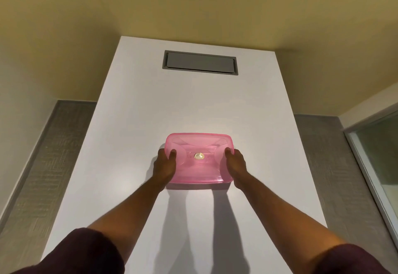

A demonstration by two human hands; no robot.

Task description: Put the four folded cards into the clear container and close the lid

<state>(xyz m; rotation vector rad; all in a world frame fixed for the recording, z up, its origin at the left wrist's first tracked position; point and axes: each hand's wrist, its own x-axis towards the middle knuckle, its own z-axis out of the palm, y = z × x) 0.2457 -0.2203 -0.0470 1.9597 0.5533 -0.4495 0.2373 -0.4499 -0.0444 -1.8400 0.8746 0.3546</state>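
Observation:
A pink see-through container (pixel 199 144) with its pink lid (pixel 200 170) on top rests on the white table (pixel 193 105). A small gold sticker (pixel 198 155) sits at the lid's middle. My left hand (pixel 164 165) grips the container's left end, thumb on the lid. My right hand (pixel 235 165) grips its right end the same way. No folded cards show; the tinted lid blurs whatever is inside.
A grey recessed cable flap (pixel 200 62) lies in the table's far part. Grey carpet (pixel 53 155) runs along both sides of the table. A glass panel (pixel 379 155) stands at the right, and yellow walls rise behind.

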